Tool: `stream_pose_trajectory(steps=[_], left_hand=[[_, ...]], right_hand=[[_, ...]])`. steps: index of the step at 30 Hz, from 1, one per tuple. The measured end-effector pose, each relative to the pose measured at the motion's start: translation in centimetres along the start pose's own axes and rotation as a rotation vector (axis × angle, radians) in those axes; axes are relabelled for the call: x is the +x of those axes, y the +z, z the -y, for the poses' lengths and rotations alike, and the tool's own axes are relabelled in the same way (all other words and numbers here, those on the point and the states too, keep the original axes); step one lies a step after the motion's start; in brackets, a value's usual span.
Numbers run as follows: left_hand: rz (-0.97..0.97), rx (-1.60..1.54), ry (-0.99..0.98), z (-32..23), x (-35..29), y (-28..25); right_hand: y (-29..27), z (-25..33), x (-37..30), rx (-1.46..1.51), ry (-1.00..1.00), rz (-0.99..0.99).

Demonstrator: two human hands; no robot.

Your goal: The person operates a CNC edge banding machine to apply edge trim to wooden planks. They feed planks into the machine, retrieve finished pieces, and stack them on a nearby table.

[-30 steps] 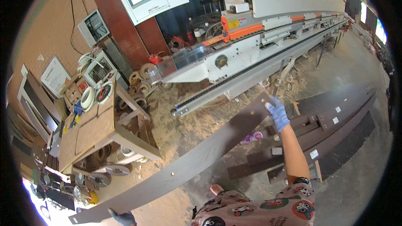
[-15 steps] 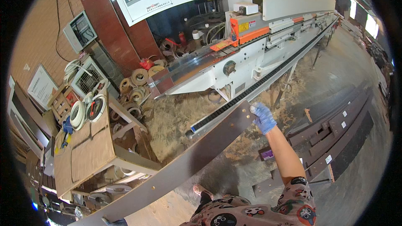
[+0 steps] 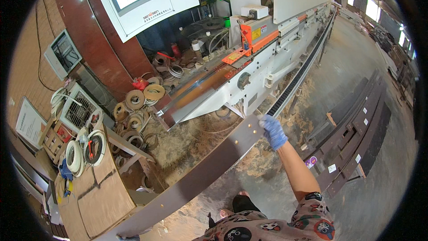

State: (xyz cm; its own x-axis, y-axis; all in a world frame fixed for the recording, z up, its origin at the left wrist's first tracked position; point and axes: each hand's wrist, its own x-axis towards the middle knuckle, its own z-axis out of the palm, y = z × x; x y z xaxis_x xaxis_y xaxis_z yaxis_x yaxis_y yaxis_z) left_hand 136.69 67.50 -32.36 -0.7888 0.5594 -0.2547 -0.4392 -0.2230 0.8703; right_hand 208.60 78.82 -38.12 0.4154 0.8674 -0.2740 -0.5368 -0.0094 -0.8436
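A long brown board (image 3: 203, 180) with several small brass-coloured inserts or holes runs slantwise in front of me, from the lower left up to the middle. My right hand (image 3: 273, 131), in a blue glove, grips its far end, fingers bent over the end and edge. At the bottom rim of the picture, a small gloved part of my left hand (image 3: 128, 238) shows against the board's lower edge; its fingers are mostly out of sight. The board's far end overlaps the black roller rail (image 3: 294, 85) of a white machine (image 3: 263, 78) with an orange guard.
A plywood-topped bench (image 3: 104, 205) carrying coils of white edging (image 3: 76, 158) stands at left. More rolls (image 3: 134, 99) lie on the dusty floor beside the machine. A control panel (image 3: 147, 0) hangs above. Dark boards (image 3: 356, 134) are stacked low at right.
The whole view has shifted, so the machine and bench sit farther left. Both hands stay on the board, whose far end now covers the roller rail's near end.
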Motion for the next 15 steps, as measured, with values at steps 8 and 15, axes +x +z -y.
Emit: stream_pose_trajectory(steps=[8,15], left_hand=[[-0.144,-0.064,-0.008,2.4,8.2,2.9],[0.126,0.082,-0.146,5.4,15.5,-0.5]], right_hand=[[2.8,-1.6,8.8,-0.182,0.123,0.265],[5.4,-4.5,13.0,-0.247,0.276,0.456]])
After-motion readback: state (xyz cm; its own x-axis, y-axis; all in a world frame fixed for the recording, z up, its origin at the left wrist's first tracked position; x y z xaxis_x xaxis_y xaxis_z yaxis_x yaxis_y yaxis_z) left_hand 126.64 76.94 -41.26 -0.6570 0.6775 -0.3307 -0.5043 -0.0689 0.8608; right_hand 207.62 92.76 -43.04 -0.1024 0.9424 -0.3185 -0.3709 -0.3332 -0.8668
